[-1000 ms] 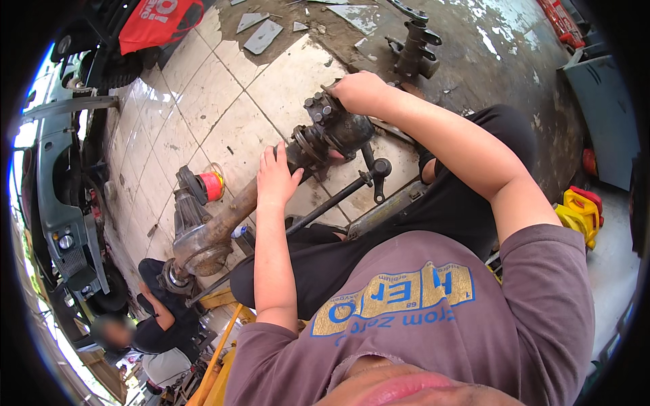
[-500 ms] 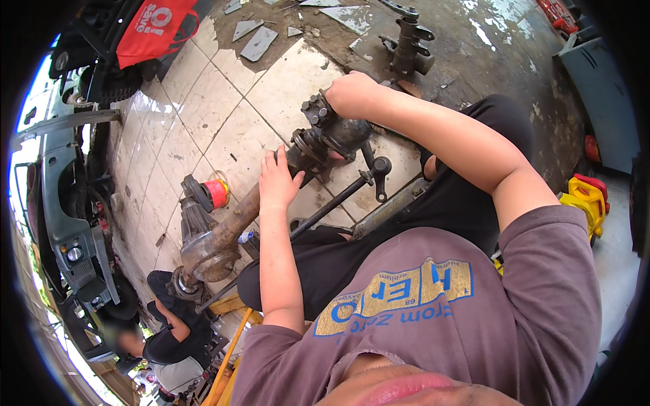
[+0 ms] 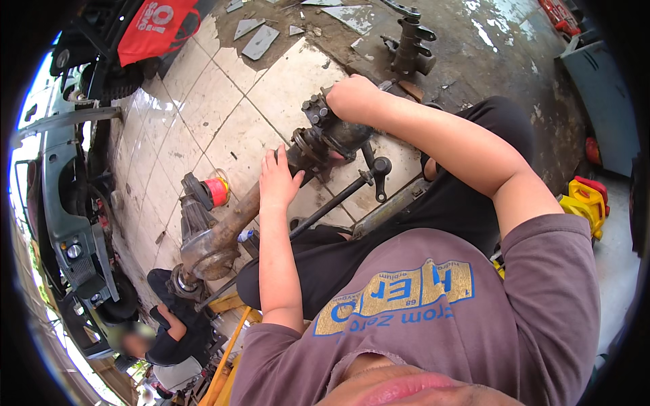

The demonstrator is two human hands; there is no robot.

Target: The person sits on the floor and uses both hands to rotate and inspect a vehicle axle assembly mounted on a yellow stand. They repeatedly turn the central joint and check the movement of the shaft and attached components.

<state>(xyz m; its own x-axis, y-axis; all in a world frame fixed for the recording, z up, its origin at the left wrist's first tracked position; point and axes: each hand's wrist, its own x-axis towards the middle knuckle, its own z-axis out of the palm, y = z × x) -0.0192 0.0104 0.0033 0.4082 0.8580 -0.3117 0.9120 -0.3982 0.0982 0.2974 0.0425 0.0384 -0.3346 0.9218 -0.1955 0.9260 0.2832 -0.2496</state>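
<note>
A dirty vehicle axle [image 3: 240, 218] lies slantwise in front of me, its rounded differential housing [image 3: 203, 256] at the near left and a bolted steering knuckle [image 3: 317, 111] at its far end. My left hand [image 3: 277, 181] rests on the tube just short of the knuckle's flange, fingers stretched out and gripping nothing. At the far end my right hand [image 3: 357, 100] is closed against the top of the knuckle. Its fingertips are hidden, so I cannot make out what they hold. A dark steering rod [image 3: 332, 211] runs alongside the axle, between it and my legs.
A red-labelled can [image 3: 217, 192] stands beside the differential. Another metal part [image 3: 410, 51] is upright on the floor farther off, near broken tile pieces [image 3: 261, 42]. At the lower left a co-worker [image 3: 177, 342] sits near a green vehicle body [image 3: 64, 216]. Yellow containers [image 3: 583, 203] stand at the right.
My right hand has shifted very slightly at the knuckle. My left hand stays in place on the axle tube.
</note>
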